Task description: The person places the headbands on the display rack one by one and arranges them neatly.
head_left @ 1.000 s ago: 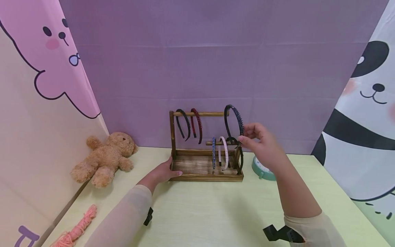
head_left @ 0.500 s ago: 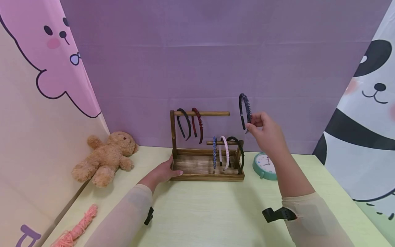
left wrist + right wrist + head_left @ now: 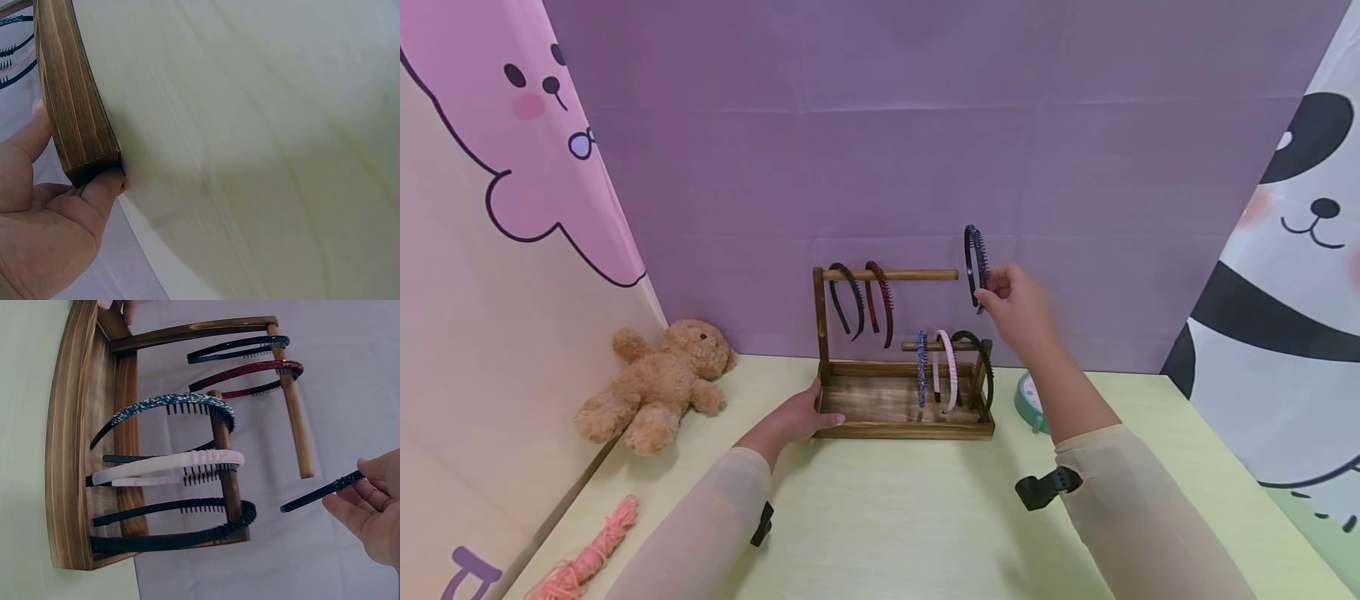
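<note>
In the head view my right hand pinches a dark, sparkly toothed headband by one side, in the air just right of the free end of the upper bar. My left hand grips the left end of a wooden headband rack; in the left wrist view thumb and fingers close around its base. On the upper bar hang a dark green headband and a red one. The shorter lower bar bears a blue glittery headband, a pale pink one and a black one.
A round teal clock lies right of the rack, partly behind my right forearm. At the left are a brown teddy bear and a pink yarn bundle. A purple cloth hangs behind the table.
My right hand has lifted the dark headband up and right from the upper bar's end, then shifted back left a little. The left hand and rack have stayed put.
</note>
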Tool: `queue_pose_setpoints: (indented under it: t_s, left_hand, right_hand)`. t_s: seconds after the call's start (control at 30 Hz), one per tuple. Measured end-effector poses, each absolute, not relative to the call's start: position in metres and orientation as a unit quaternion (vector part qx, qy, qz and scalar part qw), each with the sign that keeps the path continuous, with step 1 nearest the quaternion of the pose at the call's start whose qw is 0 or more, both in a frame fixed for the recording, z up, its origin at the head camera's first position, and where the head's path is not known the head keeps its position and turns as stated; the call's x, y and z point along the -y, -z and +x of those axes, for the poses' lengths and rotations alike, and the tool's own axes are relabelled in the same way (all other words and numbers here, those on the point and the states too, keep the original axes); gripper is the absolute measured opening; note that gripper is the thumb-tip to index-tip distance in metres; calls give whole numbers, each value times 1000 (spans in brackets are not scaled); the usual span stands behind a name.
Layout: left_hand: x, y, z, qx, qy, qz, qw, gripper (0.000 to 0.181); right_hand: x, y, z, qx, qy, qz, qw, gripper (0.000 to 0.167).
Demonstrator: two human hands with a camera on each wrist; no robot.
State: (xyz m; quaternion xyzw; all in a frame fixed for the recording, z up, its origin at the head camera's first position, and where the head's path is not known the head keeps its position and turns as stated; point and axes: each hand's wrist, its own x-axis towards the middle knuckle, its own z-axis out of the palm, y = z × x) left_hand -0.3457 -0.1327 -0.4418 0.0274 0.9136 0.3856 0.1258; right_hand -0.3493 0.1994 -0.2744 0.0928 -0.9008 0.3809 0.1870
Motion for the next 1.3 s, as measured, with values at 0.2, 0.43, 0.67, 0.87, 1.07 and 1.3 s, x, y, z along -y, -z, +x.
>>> queue_pose_setpoints:
  t_s: [0.2,0.43,0.67,0.87,1.07,1.3]
  left_hand:
    - [134,441,-345,-914,-384,27,126,96]
    - [134,441,-346,-914,-384,27,126,97]
    - [135,441,-345,-914,-386,25,126,96]
    - [135,442,-345,-912,-391,33,124,95]
    - [134,442,-345,-912,-391,38,122,94]
    - [134,442,-345,-911,-394,39,118,95]
  right_hand:
    - [-185,279,-362,901,-389,90,171,38]
    - [-171,289,-371,889,-418,100,160,40]
    - [-156,298,-378,889,-423,105,142,40]
    - [-143,300,-382,892,-422,100,128,38]
    - [-135,302,-386,896,-416,95,125,35]
    - [-133,305,-388,898,-412,92,123,31]
